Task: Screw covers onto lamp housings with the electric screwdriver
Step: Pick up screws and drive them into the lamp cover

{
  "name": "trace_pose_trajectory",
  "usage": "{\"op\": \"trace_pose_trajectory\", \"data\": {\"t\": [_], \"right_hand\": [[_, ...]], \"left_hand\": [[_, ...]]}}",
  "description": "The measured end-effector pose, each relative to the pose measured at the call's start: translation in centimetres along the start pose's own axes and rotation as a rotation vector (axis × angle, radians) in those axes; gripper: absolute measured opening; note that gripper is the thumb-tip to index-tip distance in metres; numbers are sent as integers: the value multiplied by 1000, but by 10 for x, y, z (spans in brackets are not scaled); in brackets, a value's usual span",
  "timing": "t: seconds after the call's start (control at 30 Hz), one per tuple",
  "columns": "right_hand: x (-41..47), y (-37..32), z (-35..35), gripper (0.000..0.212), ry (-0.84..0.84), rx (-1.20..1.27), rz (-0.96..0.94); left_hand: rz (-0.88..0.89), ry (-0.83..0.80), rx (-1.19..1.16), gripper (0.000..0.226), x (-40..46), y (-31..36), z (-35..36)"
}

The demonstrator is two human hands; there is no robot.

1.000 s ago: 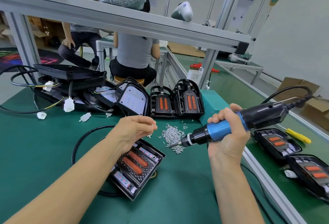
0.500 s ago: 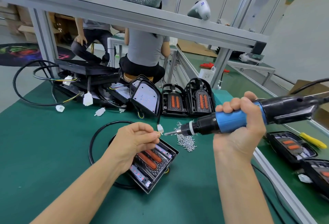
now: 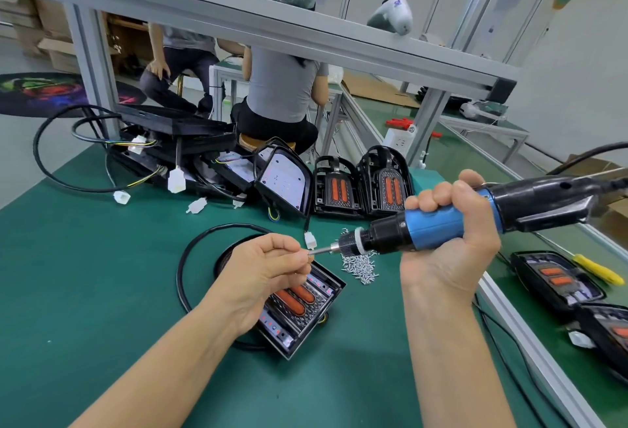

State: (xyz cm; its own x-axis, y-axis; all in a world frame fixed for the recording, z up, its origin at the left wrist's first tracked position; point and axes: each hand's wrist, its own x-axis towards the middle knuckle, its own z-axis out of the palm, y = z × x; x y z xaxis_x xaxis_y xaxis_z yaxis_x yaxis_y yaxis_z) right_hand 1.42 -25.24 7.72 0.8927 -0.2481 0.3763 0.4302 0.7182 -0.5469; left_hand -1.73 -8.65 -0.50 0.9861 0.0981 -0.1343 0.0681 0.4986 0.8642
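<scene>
A black lamp housing (image 3: pixel 299 312) with two orange strips lies flat on the green mat, ringed by its black cable (image 3: pixel 183 268). My left hand (image 3: pixel 268 268) hovers over its far end, fingertips pinched at the screwdriver's bit; whatever they pinch is too small to see. My right hand (image 3: pixel 448 237) grips the blue-and-black electric screwdriver (image 3: pixel 435 227), held level and pointing left, its bit tip touching my left fingertips. A heap of loose silver screws (image 3: pixel 360 262) lies just right of the housing.
Two upright housings (image 3: pixel 360 182) and a pile of black lamp parts with wires and white connectors (image 3: pixel 190 159) stand behind. More housings (image 3: pixel 557 281) and a yellow tool (image 3: pixel 599 269) lie right of the metal rail. A shelf beam crosses overhead. People sit beyond the bench.
My right hand lifted the screwdriver from over the screw heap and swung it left to my left fingertips. My left hand stayed above the housing's far end, pinched.
</scene>
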Motion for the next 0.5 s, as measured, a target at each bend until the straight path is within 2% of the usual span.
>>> {"op": "trace_pose_trajectory", "data": {"t": [0.17,0.23,0.3,0.4,0.5], "right_hand": [[0,1,-1,21,-5,-7,-7],[1,1,-4,21,-19,-23,-11],[2,1,-8,21,-45,-70,-17],[1,6,-15,20,-75,-140,-30],[-1,12,-23,19,-73,-233,-46]], "left_hand": [[-7,-16,-48,25,-1,-2,-1],[17,12,-24,18,0,-3,-4],[93,60,114,12,1,-4,-8],[239,112,415,17,2,-8,-14],[293,108,519,17,0,-15,-14]]}}
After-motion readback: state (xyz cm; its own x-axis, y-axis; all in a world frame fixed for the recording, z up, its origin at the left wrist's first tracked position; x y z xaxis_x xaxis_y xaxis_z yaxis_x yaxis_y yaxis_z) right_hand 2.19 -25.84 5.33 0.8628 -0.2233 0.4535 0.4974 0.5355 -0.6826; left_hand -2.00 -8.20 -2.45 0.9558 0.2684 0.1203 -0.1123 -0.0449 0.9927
